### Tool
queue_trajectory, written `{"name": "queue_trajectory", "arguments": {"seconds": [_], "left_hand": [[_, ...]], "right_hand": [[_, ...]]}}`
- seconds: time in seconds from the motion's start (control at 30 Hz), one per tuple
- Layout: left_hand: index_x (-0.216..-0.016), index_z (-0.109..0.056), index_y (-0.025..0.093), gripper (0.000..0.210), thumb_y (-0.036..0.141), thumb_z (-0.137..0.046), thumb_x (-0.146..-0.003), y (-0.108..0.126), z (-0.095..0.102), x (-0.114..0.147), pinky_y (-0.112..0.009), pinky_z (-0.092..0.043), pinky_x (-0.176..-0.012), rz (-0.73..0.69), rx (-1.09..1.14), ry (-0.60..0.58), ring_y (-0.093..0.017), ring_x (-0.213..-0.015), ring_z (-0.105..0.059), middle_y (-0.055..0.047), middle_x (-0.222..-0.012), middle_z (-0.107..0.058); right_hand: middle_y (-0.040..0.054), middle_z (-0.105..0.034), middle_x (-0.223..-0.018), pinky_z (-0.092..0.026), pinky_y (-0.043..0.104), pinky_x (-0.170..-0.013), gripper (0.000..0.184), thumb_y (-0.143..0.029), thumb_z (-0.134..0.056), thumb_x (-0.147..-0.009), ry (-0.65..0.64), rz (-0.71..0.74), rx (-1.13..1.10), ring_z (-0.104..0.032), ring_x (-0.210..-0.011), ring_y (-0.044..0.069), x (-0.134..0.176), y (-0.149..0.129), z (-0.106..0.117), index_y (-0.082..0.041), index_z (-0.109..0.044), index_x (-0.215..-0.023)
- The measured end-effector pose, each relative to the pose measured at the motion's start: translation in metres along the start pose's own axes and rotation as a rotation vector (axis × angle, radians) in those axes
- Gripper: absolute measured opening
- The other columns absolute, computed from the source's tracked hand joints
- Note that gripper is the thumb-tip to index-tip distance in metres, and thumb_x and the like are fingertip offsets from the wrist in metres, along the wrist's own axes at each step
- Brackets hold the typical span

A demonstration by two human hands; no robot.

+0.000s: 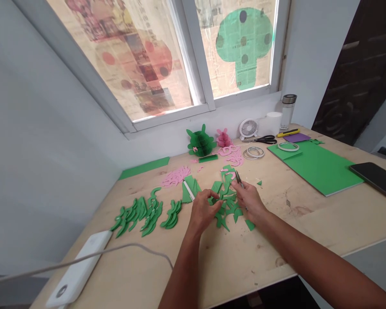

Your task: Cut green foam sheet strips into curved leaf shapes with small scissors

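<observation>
Green paper scraps [230, 204] lie in a loose heap between my two hands. My left hand [206, 211] is curled at the heap's left side, thumb and forefinger close together; what they pinch, if anything, is hidden among the scraps. In my right hand [249, 199], at the heap's right side, is a pair of small scissors [238, 177] with dark blades pointing away from me. Left of my hands sit stacks of cut green paper shapes [152, 214]. A white pen-like tool [189, 190] rests on green paper near my left wrist.
Pink paper cutouts [176, 176] lie farther back, near a green honeycomb paper figure [202, 143] and a pink one [224, 139]. Black-handled scissors [266, 139], tape rolls [255, 152], a fan [248, 128], green sheets [321, 167] and a phone [378, 178] are rightward. A cable crosses front left by a power bank [83, 266].
</observation>
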State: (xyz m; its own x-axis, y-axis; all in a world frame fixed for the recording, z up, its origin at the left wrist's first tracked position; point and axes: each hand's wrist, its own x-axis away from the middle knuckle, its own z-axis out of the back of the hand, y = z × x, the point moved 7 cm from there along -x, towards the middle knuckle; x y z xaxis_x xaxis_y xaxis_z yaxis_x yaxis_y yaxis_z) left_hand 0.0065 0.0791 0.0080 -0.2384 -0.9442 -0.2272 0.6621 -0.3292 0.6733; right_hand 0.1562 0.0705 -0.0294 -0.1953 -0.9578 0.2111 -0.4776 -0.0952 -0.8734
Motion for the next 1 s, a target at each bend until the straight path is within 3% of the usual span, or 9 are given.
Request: {"name": "queue_trajectory", "arguments": {"seconds": [0.23,0.37,0.5,0.63,0.73,1.0], "left_hand": [[-0.073,-0.058,0.021,0.009,0.024,-0.062,-0.066,0.010,-0.003,0.003,-0.035,-0.041,-0.079,-0.036,0.007,0.050,-0.022,-0.088,-0.056,-0.004,-0.083,-0.065],[-0.087,-0.062,0.020,0.021,0.030,-0.059,-0.069,0.000,0.006,0.000,-0.034,-0.043,-0.076,0.037,0.164,0.136,-0.022,-0.088,-0.058,-0.006,-0.091,-0.066],[-0.086,-0.065,0.016,0.026,0.032,-0.061,-0.066,-0.015,0.001,-0.002,-0.029,-0.044,-0.064,0.232,0.446,0.063,-0.019,-0.074,-0.060,-0.007,-0.084,-0.067],[-0.079,-0.066,0.014,0.027,0.033,-0.066,-0.061,-0.017,-0.010,0.002,-0.024,-0.040,-0.051,0.363,0.657,-0.055,-0.014,-0.055,-0.055,-0.003,-0.061,-0.063],[-0.072,-0.066,0.013,0.023,0.032,-0.067,-0.060,-0.016,-0.013,0.004,-0.021,-0.036,-0.045,0.402,0.723,-0.086,-0.010,-0.045,-0.050,0.000,-0.050,-0.058],[-0.061,-0.062,0.014,0.023,0.036,-0.065,-0.062,-0.020,-0.009,0.004,-0.020,-0.035,-0.043,0.459,0.813,-0.052,-0.010,-0.043,-0.051,-0.001,-0.049,-0.059]], "right_hand": [[-0.0125,-0.029,-0.039,-0.014,0.017,-0.031,0.031,-0.033,-0.074,-0.057,0.013,-0.008,0.068,-0.022,-0.032,0.003,-0.002,0.010,0.000,-0.018,-0.046,-0.059],[-0.0132,-0.027,-0.037,-0.011,0.017,-0.030,0.031,-0.034,-0.072,-0.059,-0.009,-0.011,0.063,-0.020,-0.031,0.003,-0.002,0.007,0.000,-0.018,-0.045,-0.060],[-0.0139,-0.025,-0.037,-0.009,0.017,-0.030,0.034,-0.035,-0.072,-0.058,-0.042,-0.016,0.054,-0.018,-0.030,0.002,-0.001,0.005,-0.003,-0.019,-0.042,-0.059],[-0.0139,-0.024,-0.037,-0.009,0.017,-0.030,0.036,-0.036,-0.073,-0.058,-0.057,-0.012,0.043,-0.016,-0.031,0.002,-0.002,0.005,-0.004,-0.019,-0.041,-0.059],[-0.0139,-0.023,-0.038,-0.009,0.017,-0.030,0.036,-0.036,-0.074,-0.058,-0.067,-0.008,0.035,-0.015,-0.031,0.002,-0.002,0.005,-0.005,-0.019,-0.041,-0.059],[-0.0139,-0.023,-0.039,-0.008,0.016,-0.029,0.035,-0.036,-0.071,-0.061,-0.075,0.000,0.032,-0.014,-0.032,0.002,-0.003,0.004,-0.003,-0.019,-0.041,-0.059]]}}
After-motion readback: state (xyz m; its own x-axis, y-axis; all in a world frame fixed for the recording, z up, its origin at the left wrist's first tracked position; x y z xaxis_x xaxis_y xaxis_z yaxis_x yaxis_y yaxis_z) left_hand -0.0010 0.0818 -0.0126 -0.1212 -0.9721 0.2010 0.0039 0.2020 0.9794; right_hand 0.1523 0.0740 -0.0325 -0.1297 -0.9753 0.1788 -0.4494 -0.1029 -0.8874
